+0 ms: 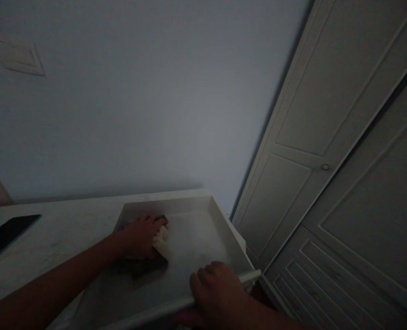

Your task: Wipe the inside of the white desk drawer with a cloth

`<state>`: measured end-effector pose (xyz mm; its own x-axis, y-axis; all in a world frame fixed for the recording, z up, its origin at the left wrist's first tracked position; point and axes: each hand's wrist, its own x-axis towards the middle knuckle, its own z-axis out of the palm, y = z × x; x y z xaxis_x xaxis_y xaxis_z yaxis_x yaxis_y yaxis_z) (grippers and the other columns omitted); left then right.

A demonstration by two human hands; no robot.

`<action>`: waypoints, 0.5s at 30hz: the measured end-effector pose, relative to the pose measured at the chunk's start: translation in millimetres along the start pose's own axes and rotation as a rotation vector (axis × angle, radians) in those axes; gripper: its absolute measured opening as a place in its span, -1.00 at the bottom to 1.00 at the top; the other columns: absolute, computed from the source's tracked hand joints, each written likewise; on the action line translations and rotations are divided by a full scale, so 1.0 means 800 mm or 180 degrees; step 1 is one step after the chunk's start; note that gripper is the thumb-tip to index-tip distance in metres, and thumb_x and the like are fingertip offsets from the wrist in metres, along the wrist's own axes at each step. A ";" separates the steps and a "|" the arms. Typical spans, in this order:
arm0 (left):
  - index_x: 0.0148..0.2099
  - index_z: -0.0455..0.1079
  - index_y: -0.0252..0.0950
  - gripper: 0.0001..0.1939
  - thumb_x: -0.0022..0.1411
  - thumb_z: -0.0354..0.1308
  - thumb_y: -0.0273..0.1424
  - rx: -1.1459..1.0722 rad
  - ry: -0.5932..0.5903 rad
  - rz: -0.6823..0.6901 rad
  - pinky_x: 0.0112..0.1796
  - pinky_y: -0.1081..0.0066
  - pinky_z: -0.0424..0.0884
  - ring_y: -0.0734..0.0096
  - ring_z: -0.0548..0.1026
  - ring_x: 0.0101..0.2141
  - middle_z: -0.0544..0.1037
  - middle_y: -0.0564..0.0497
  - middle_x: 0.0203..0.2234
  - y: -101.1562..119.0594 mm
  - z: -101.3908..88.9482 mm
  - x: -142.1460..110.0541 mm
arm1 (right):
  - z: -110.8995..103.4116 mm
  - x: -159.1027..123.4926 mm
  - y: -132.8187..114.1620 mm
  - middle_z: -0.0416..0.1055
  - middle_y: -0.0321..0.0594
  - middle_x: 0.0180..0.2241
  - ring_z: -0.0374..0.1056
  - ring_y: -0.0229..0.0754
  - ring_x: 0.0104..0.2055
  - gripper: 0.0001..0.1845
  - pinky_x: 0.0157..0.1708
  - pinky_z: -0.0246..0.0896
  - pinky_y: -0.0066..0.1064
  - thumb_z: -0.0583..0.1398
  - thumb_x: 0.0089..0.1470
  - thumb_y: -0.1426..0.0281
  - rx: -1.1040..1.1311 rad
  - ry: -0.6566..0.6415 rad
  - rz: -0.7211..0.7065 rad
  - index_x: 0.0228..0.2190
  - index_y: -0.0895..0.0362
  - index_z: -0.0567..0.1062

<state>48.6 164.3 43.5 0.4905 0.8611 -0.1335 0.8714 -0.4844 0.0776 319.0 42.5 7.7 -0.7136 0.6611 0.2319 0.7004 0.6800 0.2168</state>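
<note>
A white drawer (pixel 199 243) lies on a pale tabletop, its open side up. Inside it, toward the left, my left hand (pixel 143 236) presses down on a crumpled cloth (pixel 161 245), which is light with some darker parts. The fingers are curled over the cloth, and the palm hides much of it. My right hand (pixel 217 288) grips the near edge of the drawer, fingers over the rim and thumb below on the outside.
A dark flat device (pixel 9 236), perhaps a phone or tablet, rests on the tabletop (pixel 66 229) at left. Behind stands a plain wall (pixel 138 101) with a light switch (pixel 23 57). A white wardrobe (pixel 292 183) with a round knob and lower drawers fills the right side.
</note>
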 end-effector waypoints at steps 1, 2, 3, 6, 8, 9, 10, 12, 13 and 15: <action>0.41 0.19 -0.17 0.02 -0.10 0.34 -0.06 0.0105 0.0006 -0.0263 0.08 -0.14 0.40 -0.33 0.41 0.16 0.38 -0.35 0.24 -0.011 0.001 0.004 | -0.001 0.000 0.000 0.48 -0.14 -0.56 0.45 -0.10 -0.51 -0.12 -0.45 0.19 -0.34 -0.02 0.03 -0.45 0.0018 -0.0033 0.0015 -0.47 0.14 0.45; 0.40 0.21 -0.18 -0.03 -0.05 0.32 -0.08 0.0200 -0.0034 -0.0462 0.03 -0.16 0.43 -0.35 0.46 0.11 0.39 -0.39 0.21 -0.020 0.001 0.007 | -0.003 0.001 0.000 0.48 -0.15 -0.56 0.45 -0.10 -0.52 -0.12 -0.46 0.19 -0.34 -0.02 0.03 -0.45 0.0040 -0.0068 0.0020 -0.46 0.14 0.46; 0.39 0.23 -0.17 -0.09 -0.01 0.29 -0.12 0.0274 -0.0092 -0.0563 -0.02 -0.16 0.45 -0.34 0.51 0.06 0.41 -0.40 0.19 -0.026 0.000 0.010 | -0.004 0.001 -0.001 0.48 -0.15 -0.56 0.44 -0.10 -0.52 -0.11 -0.45 0.20 -0.34 -0.04 0.04 -0.45 0.0063 -0.0102 0.0018 -0.46 0.14 0.46; 0.35 0.31 -0.13 -0.23 0.04 0.23 -0.33 0.0402 -0.0139 -0.0355 -0.06 -0.10 0.48 -0.25 0.55 0.00 0.43 -0.35 0.18 -0.027 -0.004 0.020 | -0.007 0.002 -0.001 0.49 -0.16 -0.55 0.46 -0.10 -0.52 -0.10 -0.45 0.21 -0.34 -0.07 0.06 -0.44 0.0103 -0.0160 -0.0016 -0.44 0.15 0.48; 0.31 0.35 -0.16 -0.28 0.05 0.19 -0.44 0.0517 -0.0058 -0.0167 -0.04 -0.11 0.46 -0.24 0.53 0.02 0.44 -0.34 0.17 -0.019 -0.005 0.028 | -0.008 0.002 0.000 0.50 -0.15 -0.54 0.47 -0.09 -0.51 -0.09 -0.45 0.21 -0.33 -0.07 0.06 -0.44 0.0097 -0.0172 -0.0040 -0.45 0.16 0.48; 0.29 0.36 -0.20 -0.29 0.05 0.17 -0.47 0.0575 -0.0008 -0.0106 -0.03 -0.14 0.45 -0.26 0.52 0.02 0.45 -0.36 0.15 -0.014 -0.006 0.031 | -0.008 0.003 0.000 0.50 -0.14 -0.54 0.47 -0.09 -0.51 -0.09 -0.45 0.21 -0.33 -0.07 0.05 -0.45 0.0080 -0.0175 -0.0050 -0.45 0.16 0.48; 0.28 0.37 -0.24 -0.30 0.04 0.16 -0.50 0.0622 0.0033 -0.0066 -0.03 -0.15 0.44 -0.28 0.52 0.02 0.45 -0.39 0.13 -0.010 -0.006 0.035 | -0.008 0.003 0.001 0.49 -0.13 -0.55 0.47 -0.08 -0.52 -0.08 -0.45 0.21 -0.32 -0.07 0.05 -0.45 0.0057 -0.0174 -0.0063 -0.46 0.16 0.48; 0.26 0.38 -0.30 -0.31 0.02 0.17 -0.51 0.0667 0.0077 -0.0020 -0.05 -0.16 0.44 -0.30 0.53 -0.02 0.46 -0.43 0.10 -0.002 -0.007 0.043 | -0.006 0.003 0.001 0.49 -0.13 -0.56 0.47 -0.07 -0.52 -0.09 -0.46 0.22 -0.31 -0.06 0.04 -0.45 0.0015 -0.0158 -0.0085 -0.47 0.15 0.47; 0.25 0.38 -0.33 -0.32 0.01 0.17 -0.51 0.0663 0.0091 -0.0003 -0.06 -0.15 0.45 -0.29 0.54 -0.04 0.47 -0.45 0.08 0.002 -0.008 0.048 | -0.005 0.004 0.001 0.48 -0.13 -0.56 0.47 -0.06 -0.52 -0.09 -0.46 0.22 -0.31 -0.06 0.04 -0.45 -0.0003 -0.0144 -0.0098 -0.47 0.15 0.46; 0.23 0.38 -0.35 -0.35 0.03 0.18 -0.48 0.0612 0.0128 0.0034 -0.07 -0.12 0.46 -0.27 0.54 -0.05 0.49 -0.45 0.04 0.012 -0.010 0.058 | -0.003 0.004 0.001 0.48 -0.14 -0.57 0.47 -0.05 -0.53 -0.10 -0.47 0.22 -0.30 -0.06 0.03 -0.46 -0.0020 -0.0103 -0.0118 -0.47 0.14 0.46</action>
<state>79.6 200.8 45.8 0.5026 0.8594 -0.0937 0.8524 -0.5107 -0.1119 317.5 44.4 11.0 -0.7391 0.6454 0.1927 0.6734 0.7024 0.2306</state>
